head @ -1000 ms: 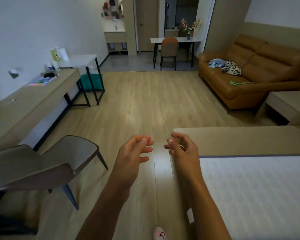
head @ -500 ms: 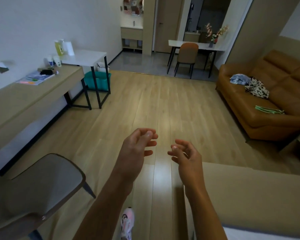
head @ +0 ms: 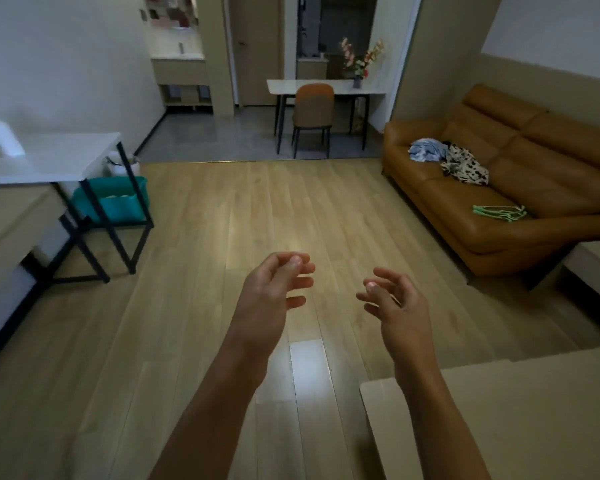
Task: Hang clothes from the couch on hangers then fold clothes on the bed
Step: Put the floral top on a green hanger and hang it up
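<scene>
While both hands hang loosely curled, nothing is held.
Left hand (head: 269,292), right hand (head: 400,308); clothes (head: 447,157), hangers (head: 499,213) lie on couch (head: 520,188).

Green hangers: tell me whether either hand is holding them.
No: the green hangers lie on the couch seat, while the left hand and right hand hover empty.

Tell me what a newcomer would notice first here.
The left hand and right hand, both empty, hover over the pale wooden floor in the foreground. At the right, the orange-brown leather couch carries a crumpled light-blue garment, a black-and-cream patterned garment beside it, and pale green hangers nearer the camera.
</scene>
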Tool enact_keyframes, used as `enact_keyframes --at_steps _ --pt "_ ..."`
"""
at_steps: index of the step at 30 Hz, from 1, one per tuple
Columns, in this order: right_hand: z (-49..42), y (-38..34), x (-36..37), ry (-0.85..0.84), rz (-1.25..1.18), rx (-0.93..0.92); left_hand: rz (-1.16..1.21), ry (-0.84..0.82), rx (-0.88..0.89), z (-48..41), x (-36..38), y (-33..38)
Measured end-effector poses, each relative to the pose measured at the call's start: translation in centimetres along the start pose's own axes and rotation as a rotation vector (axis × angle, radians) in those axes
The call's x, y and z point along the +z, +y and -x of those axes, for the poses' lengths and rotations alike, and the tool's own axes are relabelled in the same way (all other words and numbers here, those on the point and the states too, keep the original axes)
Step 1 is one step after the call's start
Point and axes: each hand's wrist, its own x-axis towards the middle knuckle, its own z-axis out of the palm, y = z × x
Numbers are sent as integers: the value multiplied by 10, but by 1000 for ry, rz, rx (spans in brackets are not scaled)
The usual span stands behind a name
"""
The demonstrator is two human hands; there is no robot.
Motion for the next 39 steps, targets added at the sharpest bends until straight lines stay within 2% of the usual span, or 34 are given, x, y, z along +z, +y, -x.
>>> enact_keyframes --at_steps 8,17,24,29,32,39 --pt "-197 27 50 101 -75 46 -46 -59 -23 -209 34 -19" --pt "-431 11 65 174 -128 42 -76 -127 41 -439 119 11" --pt "-563 30 28 290 -108 117 -6 -265 -22 -589 216 -8" --pt "-693 46 7 390 -98 132 56 -360 -59 -718 294 -25" --pt "-794 40 -9 424 -92 115 76 -438 -62 -808 356 -23" --pt "-949 34 -58 557 -149 96 91 -575 -79 -950 476 -5"
